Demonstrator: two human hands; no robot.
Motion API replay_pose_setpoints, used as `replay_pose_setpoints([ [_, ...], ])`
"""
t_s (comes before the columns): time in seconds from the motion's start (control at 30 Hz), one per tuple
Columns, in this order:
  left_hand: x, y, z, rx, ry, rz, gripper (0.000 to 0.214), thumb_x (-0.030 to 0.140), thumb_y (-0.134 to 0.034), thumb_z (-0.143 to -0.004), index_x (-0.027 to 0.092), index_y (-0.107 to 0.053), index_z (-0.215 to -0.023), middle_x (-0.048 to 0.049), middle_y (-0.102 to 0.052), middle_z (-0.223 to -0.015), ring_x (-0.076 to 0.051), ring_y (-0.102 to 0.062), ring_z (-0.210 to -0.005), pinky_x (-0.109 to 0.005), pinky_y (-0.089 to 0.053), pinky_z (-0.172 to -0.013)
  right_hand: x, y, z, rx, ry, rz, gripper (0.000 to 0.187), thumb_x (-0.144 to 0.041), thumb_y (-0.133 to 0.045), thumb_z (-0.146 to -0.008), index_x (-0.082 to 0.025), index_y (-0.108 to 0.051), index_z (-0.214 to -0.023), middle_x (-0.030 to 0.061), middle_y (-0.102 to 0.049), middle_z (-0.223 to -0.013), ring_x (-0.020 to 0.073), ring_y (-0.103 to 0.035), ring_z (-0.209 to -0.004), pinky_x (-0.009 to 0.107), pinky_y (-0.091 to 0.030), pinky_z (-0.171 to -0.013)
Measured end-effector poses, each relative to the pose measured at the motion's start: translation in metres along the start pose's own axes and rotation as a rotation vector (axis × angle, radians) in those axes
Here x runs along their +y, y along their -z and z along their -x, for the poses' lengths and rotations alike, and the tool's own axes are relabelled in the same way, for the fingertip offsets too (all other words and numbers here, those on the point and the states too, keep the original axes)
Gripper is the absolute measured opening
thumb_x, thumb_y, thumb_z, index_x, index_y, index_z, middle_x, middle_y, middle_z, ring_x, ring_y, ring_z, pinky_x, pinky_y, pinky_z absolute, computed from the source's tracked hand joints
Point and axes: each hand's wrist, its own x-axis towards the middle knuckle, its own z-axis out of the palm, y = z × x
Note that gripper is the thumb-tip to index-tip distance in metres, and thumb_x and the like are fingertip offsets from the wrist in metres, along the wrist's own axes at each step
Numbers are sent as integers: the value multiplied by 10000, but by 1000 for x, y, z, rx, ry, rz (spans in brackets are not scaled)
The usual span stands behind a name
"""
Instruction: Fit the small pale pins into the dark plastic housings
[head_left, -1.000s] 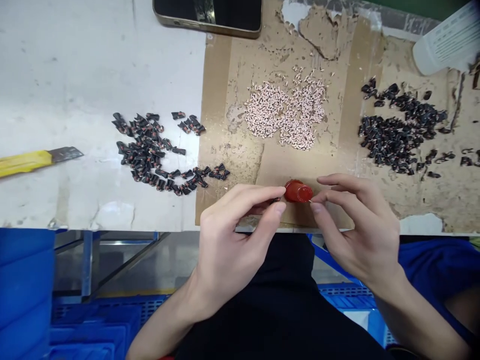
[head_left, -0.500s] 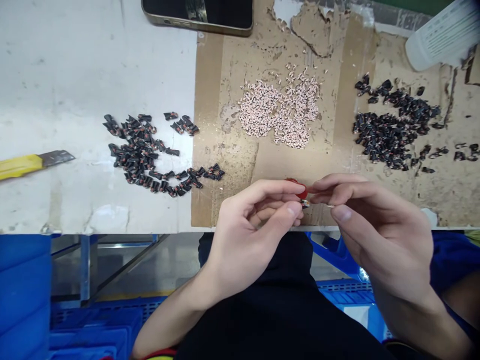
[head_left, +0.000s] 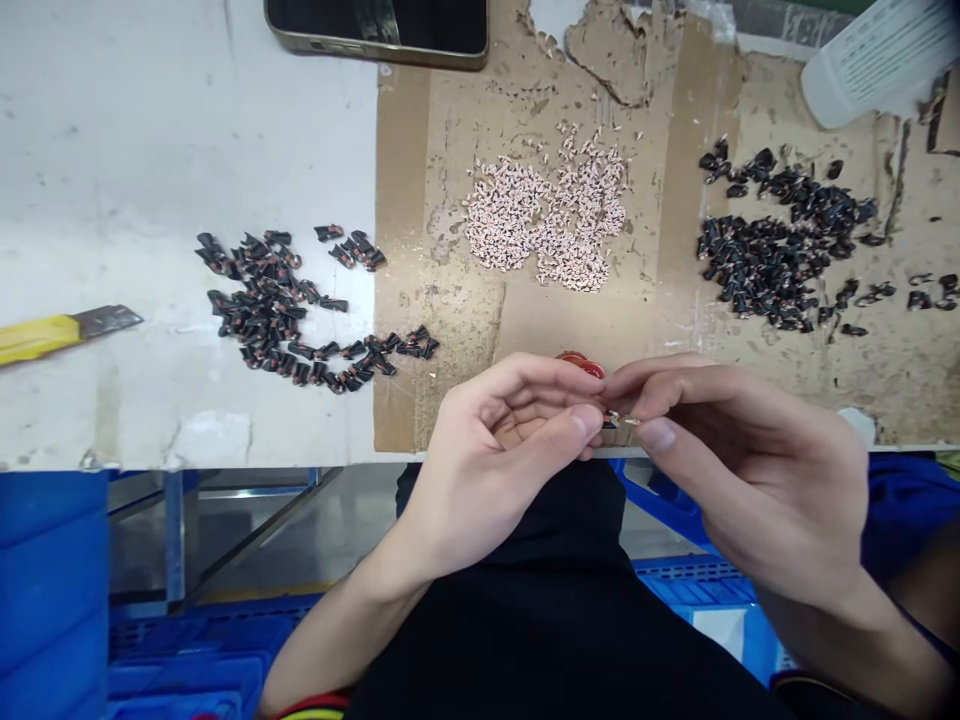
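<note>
My left hand [head_left: 499, 450] and my right hand [head_left: 742, 455] meet at the table's front edge, each pinching thumb to forefinger. Between the fingertips sits a tiny black-and-pale part [head_left: 615, 420]; the left pinch holds its dark end and the right pinch holds its pale end. A small red cap [head_left: 581, 363] lies on the cardboard just behind the fingers, mostly hidden by them. On the cardboard sheet [head_left: 420, 200] lie a heap of small pale pieces [head_left: 544, 215] and, at the right, a heap of black pieces [head_left: 776, 250]. A pile of black parts with copper tips [head_left: 289, 305] lies on the white tabletop to the left.
A yellow utility knife [head_left: 52, 333] lies at the left edge. A phone [head_left: 379, 28] rests at the back, and a white bottle [head_left: 874, 65] lies at the back right. Blue crates [head_left: 52, 580] stand below the table at both sides.
Both hands have drawn together and slightly toward me, closing their pinches on the tiny part. They now cover most of the red cap. The view has shifted a little to the right.
</note>
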Motion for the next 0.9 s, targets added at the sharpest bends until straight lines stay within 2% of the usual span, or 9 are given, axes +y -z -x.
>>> replay_pose_setpoints([
  [0.27, 4, 1, 3, -9, 3, -14, 92, 95, -782, -913, 176, -781, -956, 39, -787, -815, -32, -727, -709, -71, -605, -712, 2, -1, -2, -39, 15, 44, 178, -84, -709, -938, -243, -728, -1016, 8, -766, -1091, 135, -724, -1064, 222, -603, -940],
  [0.53, 10, 0, 3, 31, -5, -96, 84, 110, -802, -897, 184, -778, -929, 37, -785, -822, -34, -731, -725, -57, -582, -678, -4, 6, -7, -99, 158, 309, 158, -90, -734, -917, -216, -723, -1012, 24, -785, -1073, 135, -739, -1000, 247, -593, -930],
  [0.6, 12, -1, 4, 35, -5, -101, 135, 82, -840, -848, 185, -776, -908, 45, -780, -798, -32, -725, -693, -50, -572, -648, -3, 7, -9, -93, 161, 285, 169, -87, -757, -901, -221, -734, -1002, 13, -791, -1047, 128, -746, -975, 236, -604, -913],
  [0.7, 13, -3, 6, 41, 12, -76, 194, 53, -887, -776, 177, -753, -840, 49, -773, -762, -37, -722, -653, -57, -572, -624, -1, 8, -14, -95, 90, 141, 158, -101, -791, -882, -239, -758, -952, -13, -803, -981, 123, -765, -924, 210, -632, -826],
  [0.8, 14, -4, 8, 53, 35, -56, 195, 76, -897, -776, 167, -726, -798, 34, -782, -769, -45, -727, -651, -75, -587, -639, -2, 9, -20, -122, 13, 39, 122, -129, -811, -874, -248, -786, -885, -21, -822, -931, 114, -785, -867, 173, -642, -769],
  [0.9, 15, -5, 9, 58, 55, -47, 228, 73, -919, -748, 158, -711, -787, 33, -774, -757, -42, -721, -649, -75, -582, -646, -4, 13, -22, -142, -23, 36, 92, -171, -825, -869, -260, -810, -856, -20, -834, -922, 117, -799, -846, 148, -651, -763],
])
